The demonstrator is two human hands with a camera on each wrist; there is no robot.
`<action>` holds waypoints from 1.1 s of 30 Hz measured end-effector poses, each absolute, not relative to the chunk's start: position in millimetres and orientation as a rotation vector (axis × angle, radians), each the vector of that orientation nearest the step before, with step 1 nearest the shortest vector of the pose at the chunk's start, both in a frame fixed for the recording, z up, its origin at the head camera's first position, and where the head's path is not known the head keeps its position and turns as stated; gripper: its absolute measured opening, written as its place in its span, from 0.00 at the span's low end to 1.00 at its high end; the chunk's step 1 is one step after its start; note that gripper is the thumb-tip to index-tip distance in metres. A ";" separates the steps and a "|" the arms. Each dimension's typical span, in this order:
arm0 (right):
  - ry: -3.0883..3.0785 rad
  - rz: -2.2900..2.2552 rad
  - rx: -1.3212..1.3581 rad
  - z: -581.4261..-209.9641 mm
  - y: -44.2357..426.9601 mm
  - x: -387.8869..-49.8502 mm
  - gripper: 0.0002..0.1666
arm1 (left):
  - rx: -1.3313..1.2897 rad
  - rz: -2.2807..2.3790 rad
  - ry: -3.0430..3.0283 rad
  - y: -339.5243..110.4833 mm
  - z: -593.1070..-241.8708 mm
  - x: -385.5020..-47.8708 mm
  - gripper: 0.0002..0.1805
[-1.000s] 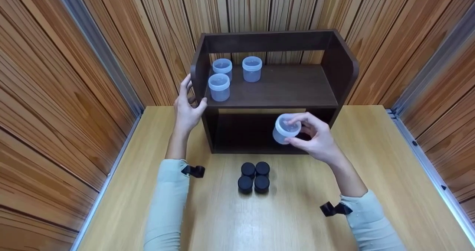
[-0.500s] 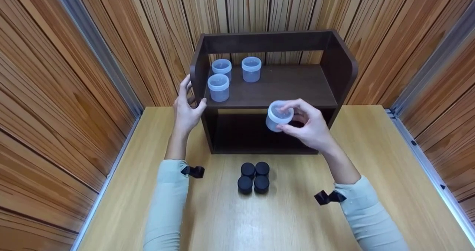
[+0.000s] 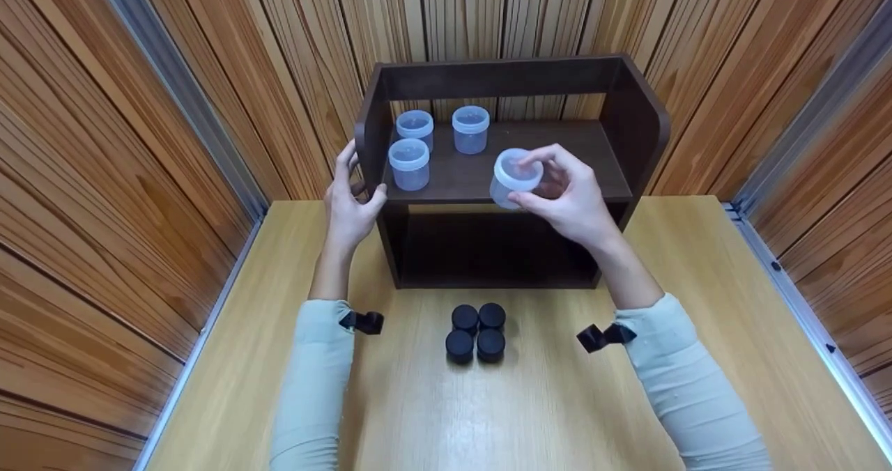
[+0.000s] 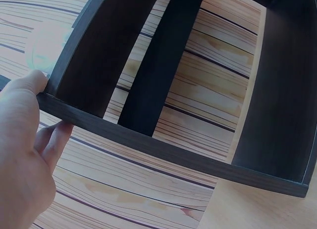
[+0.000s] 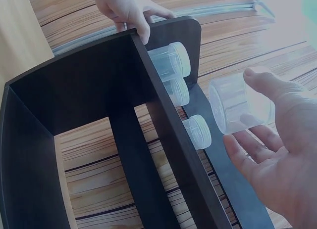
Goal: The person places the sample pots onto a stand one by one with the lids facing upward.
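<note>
The right hand pinches a clear lidded jar between thumb and fingers, in front of the upper board of a dark brown shelf. In the right wrist view, that jar is apart from the shelf. Three similar jars stand on the upper board: one at the back left, one before it, and one further right. The left hand grips the shelf's left side panel, thumb at the front edge, fingers behind; the left wrist view shows this hand too.
Several round black objects stand in a tight cluster on the wooden table, before the shelf. Wood-patterned walls surround the table at the back and both sides. Metal rails run along the side edges.
The right hand has lifted its jar up and slightly left, from before the lower compartment to the upper board's front edge. The left hand has kept its grip on the side panel.
</note>
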State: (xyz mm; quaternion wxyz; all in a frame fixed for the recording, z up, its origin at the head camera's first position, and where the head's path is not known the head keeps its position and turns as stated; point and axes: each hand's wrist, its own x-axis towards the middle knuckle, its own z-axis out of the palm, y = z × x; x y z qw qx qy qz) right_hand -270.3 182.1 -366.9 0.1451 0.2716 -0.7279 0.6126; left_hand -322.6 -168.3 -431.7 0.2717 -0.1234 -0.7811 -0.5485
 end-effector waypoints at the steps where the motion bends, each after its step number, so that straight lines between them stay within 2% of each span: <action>1: -2.096 1.763 0.784 -365.7 180.8 -272.4 0.27 | -0.333 -1.475 -2.103 -168.4 -431.8 -322.8 0.43; 19: -2.140 1.761 0.707 -353.2 158.8 -307.9 0.25 | -0.328 -1.511 -2.113 -167.8 -430.6 -319.9 0.43; 33: -2.210 1.721 0.697 -352.4 141.0 -320.5 0.24 | -0.351 -1.506 -2.092 -168.4 -431.8 -322.4 0.42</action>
